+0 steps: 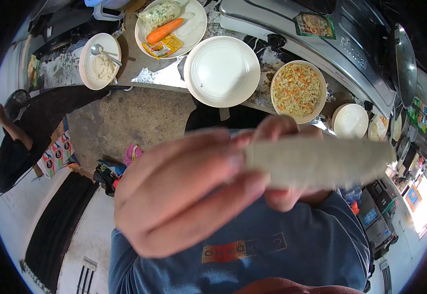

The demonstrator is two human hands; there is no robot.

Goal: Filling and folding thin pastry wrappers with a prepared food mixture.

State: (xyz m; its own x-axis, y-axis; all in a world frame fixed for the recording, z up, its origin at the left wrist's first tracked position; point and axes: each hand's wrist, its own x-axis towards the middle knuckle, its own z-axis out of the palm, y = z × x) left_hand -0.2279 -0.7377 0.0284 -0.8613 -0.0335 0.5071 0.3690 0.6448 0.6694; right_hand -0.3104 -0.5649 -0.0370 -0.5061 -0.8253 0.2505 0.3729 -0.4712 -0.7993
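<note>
My left hand [184, 194] reaches across the middle, its fingertips closed on the left end of a pale, flat, elongated piece [320, 161]. The piece is blurred; it could be dough or a wrapper, I cannot tell. My right hand [283, 200] is mostly hidden behind it, with fingers showing above and below the piece and around it. Beyond the hands stands a large white plate [222, 71] with nothing on it. To its right is a bowl of chopped vegetables [297, 90] with orange and pale green bits.
A plate holds a carrot [165, 31], a yellow sachet [162, 46] and a bagged chopped food [160, 14]. Farther left is a bowl of white powder [102, 70] with a spoon. A gas stove [309, 40] and a small white bowl [350, 121] are at right. Another person [18, 139] is at far left.
</note>
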